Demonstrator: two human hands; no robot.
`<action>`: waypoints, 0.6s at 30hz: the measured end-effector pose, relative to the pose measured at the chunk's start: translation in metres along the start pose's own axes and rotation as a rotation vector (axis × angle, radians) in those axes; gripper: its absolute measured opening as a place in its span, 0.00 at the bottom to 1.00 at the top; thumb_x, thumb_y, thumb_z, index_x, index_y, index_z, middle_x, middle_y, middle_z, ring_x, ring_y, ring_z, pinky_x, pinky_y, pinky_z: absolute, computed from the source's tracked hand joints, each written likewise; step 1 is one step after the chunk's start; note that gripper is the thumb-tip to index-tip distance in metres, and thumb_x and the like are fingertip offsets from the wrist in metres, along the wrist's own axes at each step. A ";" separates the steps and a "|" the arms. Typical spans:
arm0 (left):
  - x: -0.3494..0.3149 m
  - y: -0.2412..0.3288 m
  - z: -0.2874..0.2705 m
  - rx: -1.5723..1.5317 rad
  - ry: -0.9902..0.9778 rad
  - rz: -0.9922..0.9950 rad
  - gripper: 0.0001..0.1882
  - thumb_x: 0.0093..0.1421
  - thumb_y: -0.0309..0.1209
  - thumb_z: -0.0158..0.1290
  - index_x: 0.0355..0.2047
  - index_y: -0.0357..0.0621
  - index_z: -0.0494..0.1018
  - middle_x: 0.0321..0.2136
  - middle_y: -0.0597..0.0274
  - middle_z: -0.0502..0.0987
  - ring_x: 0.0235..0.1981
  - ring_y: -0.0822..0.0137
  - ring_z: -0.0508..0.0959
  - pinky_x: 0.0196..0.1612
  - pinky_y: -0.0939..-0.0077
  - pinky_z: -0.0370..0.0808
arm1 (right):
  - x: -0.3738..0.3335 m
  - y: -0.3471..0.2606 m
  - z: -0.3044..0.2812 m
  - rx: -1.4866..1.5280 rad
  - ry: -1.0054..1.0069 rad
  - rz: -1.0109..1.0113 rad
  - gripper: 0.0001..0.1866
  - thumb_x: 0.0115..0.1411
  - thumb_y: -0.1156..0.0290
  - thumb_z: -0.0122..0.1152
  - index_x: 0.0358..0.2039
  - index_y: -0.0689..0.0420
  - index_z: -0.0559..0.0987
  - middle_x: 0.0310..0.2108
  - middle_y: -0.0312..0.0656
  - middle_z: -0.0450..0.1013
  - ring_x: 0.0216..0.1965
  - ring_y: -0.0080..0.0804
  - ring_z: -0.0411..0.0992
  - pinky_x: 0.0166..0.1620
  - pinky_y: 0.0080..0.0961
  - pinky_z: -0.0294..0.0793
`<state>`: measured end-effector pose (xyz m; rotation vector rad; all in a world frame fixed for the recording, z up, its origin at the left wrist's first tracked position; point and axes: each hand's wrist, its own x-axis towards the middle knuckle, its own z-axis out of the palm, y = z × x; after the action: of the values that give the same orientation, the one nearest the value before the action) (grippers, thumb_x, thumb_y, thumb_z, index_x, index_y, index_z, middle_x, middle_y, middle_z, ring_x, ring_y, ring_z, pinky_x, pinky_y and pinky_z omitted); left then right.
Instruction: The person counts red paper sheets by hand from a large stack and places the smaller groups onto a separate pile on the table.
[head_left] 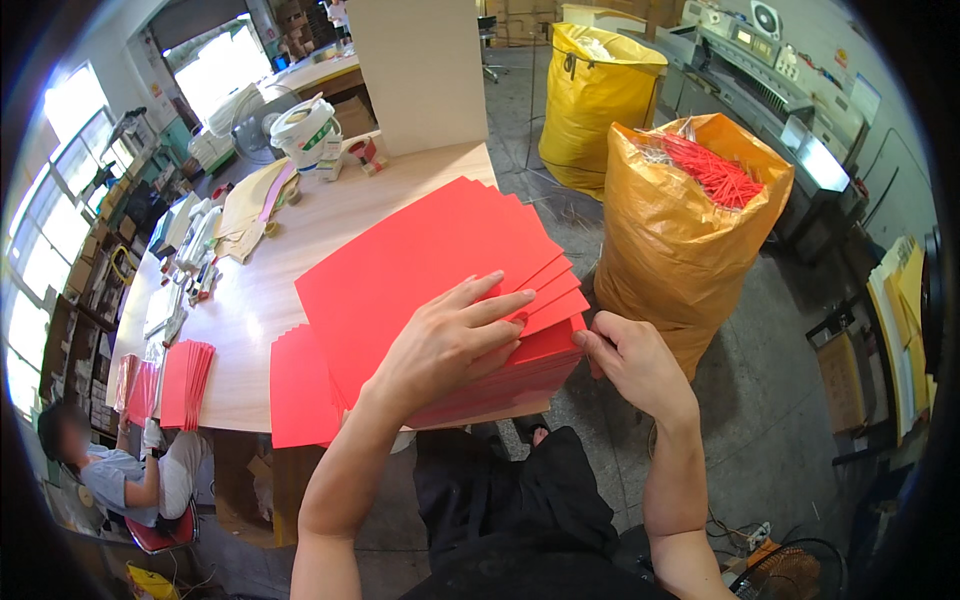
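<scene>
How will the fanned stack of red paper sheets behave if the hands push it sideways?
The red paper stack would probably slide apart: its top sheets already fan out under the left hand. Single sheets look thin, likely floppy. The right hand pinches its thick edge, suggesting weight.

Your view is bright, lit by daylight from windows (60, 170) at far left; panes blown out white, glare spilling onto nearby shelves. Red sheets (440, 270) evenly lit, saturated, sharp. Your hands cast only soft shadows. Fisheye bends table edge (250, 425) and walls toward rim; black vignette at corners. Seated person's face at near left blurred.
</scene>
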<state>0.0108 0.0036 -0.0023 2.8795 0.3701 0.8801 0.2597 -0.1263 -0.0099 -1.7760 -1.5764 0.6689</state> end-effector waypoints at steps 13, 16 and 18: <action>0.003 0.013 -0.007 -0.194 0.122 -0.294 0.30 0.62 0.22 0.64 0.65 0.52 0.78 0.67 0.50 0.77 0.64 0.45 0.80 0.65 0.53 0.79 | 0.003 -0.046 0.018 -0.036 0.328 -0.153 0.20 0.72 0.63 0.67 0.28 0.61 0.74 0.24 0.54 0.76 0.26 0.57 0.76 0.31 0.46 0.75; 0.004 0.007 -0.007 -0.167 0.085 -0.219 0.30 0.63 0.19 0.61 0.65 0.54 0.79 0.69 0.48 0.75 0.65 0.45 0.79 0.67 0.54 0.78 | 0.020 -0.028 0.038 0.150 0.412 -0.214 0.21 0.73 0.63 0.68 0.27 0.61 0.71 0.19 0.43 0.72 0.21 0.39 0.75 0.26 0.35 0.70; 0.004 0.007 -0.009 -0.088 0.046 -0.162 0.28 0.63 0.19 0.60 0.62 0.55 0.82 0.69 0.47 0.74 0.63 0.44 0.80 0.65 0.53 0.79 | 0.023 -0.022 0.042 0.760 0.280 -0.031 0.22 0.74 0.62 0.68 0.27 0.61 0.71 0.17 0.37 0.70 0.19 0.27 0.73 0.24 0.31 0.68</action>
<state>0.0102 -0.0014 0.0082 2.7084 0.5463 0.9111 0.2177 -0.0963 -0.0191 -1.2035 -0.9684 0.8221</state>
